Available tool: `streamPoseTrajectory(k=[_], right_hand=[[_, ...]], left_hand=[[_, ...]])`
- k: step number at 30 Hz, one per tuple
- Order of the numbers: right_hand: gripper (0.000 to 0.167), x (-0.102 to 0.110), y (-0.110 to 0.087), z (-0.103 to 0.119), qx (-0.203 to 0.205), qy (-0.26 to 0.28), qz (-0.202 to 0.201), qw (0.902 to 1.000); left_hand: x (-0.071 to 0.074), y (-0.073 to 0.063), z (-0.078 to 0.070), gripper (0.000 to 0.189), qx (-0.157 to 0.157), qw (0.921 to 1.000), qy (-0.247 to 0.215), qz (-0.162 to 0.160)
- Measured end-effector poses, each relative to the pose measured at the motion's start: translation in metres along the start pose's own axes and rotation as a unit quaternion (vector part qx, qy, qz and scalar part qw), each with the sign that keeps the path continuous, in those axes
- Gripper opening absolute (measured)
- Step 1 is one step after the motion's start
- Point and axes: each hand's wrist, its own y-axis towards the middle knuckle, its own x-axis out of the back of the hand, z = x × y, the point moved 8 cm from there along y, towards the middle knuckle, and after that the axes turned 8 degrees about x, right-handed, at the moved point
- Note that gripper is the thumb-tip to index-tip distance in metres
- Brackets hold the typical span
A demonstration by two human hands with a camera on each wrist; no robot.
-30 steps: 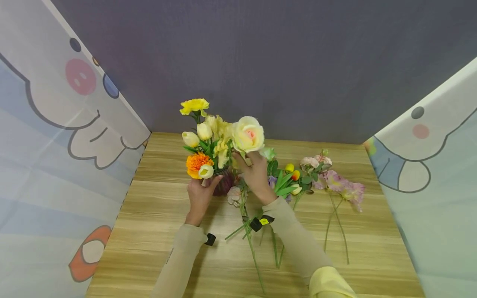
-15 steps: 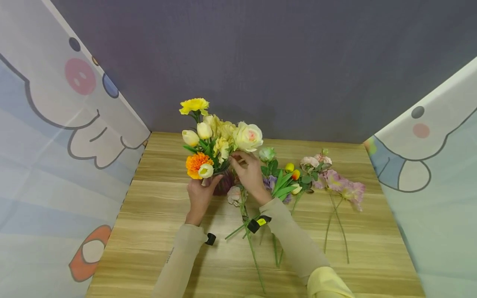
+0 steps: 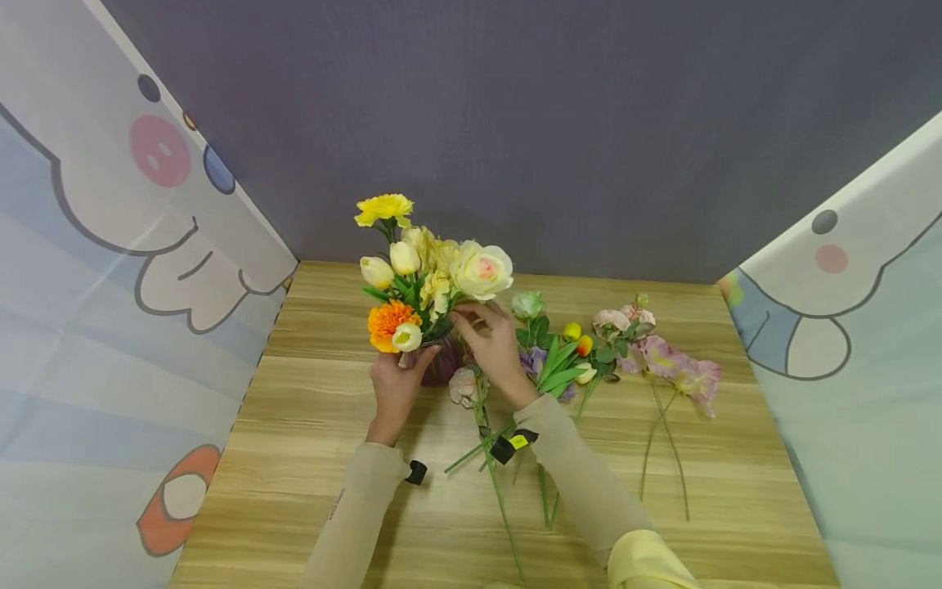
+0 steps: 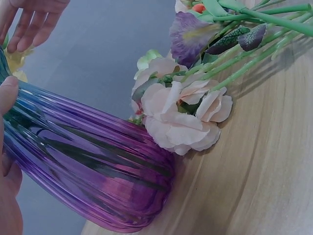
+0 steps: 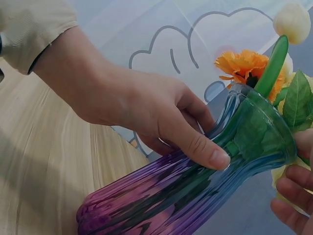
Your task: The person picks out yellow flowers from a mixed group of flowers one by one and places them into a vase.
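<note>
A ribbed glass vase (image 4: 112, 171), purple below and blue-green at the neck, stands on the wooden table. My left hand (image 3: 395, 386) grips its neck, thumb across the front in the right wrist view (image 5: 195, 142). At the rim, my right hand (image 3: 495, 343) pinches the stem of a cream rose (image 3: 482, 271) with a pink centre, just below the bloom; the pinch itself is partly hidden. In the vase are an orange carnation (image 3: 392, 323), a yellow carnation (image 3: 384, 209), cream tulips (image 3: 403, 258) and pale yellow flowers (image 3: 436, 286).
Pale pink roses (image 4: 183, 117) lie against the vase's right side. Farther right on the table (image 3: 294, 491) are a green rose (image 3: 527, 304), tulips with green leaves (image 3: 562, 364) and pink-purple flowers (image 3: 677, 368). Grey and cartoon-printed panels surround the table.
My right hand has moved down and left to the vase rim. The cream rose has dropped lower and shifted left against the yellow flowers. My left hand stays on the vase.
</note>
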Motion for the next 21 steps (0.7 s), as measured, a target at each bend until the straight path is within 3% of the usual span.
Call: streamPoseTrajectory(k=[10,16,21], right_hand=[[0.020,0.012,-0.023,-0.013,-0.013,0.016,-0.011,0.9997],[0.021,0.027,-0.046,-0.031,-0.028,-0.004,-0.015,0.9995],[0.017,0.055,-0.071,-0.053,-0.031,-0.039,-0.031,0.9983]], left_hand=[[0.001,0.000,-0.001,0.045,0.005,1.0000,-0.001,-0.005],[0.003,0.000,-0.004,0.042,-0.013,0.9991,0.039,-0.012],[0.005,0.002,-0.010,0.053,-0.035,0.9952,0.091,-0.011]])
